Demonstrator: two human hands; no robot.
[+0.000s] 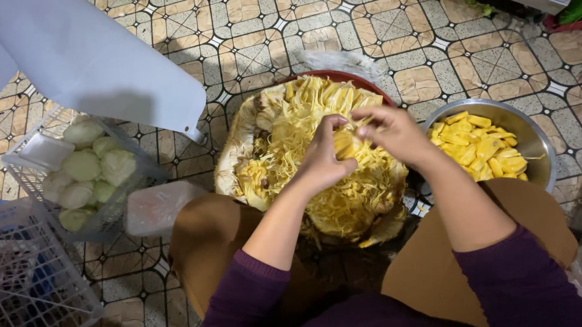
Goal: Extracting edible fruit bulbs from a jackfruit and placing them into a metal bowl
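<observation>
Split jackfruit (304,176) under both hands, on red tray. Steel bowl (540,147) of cleaned pods just right of right hand (394,131). Left hand (320,162) and right hand pinch-closed on one yellow pod (344,143) (fibres cling). Risk: pod slipping to tiled floor.

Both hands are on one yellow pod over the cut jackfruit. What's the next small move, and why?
Probably pull the pod free and drop it in the steel bowl. Left hand and right hand pinch it above the jackfruit, and the bowl holds similar pods.
</observation>
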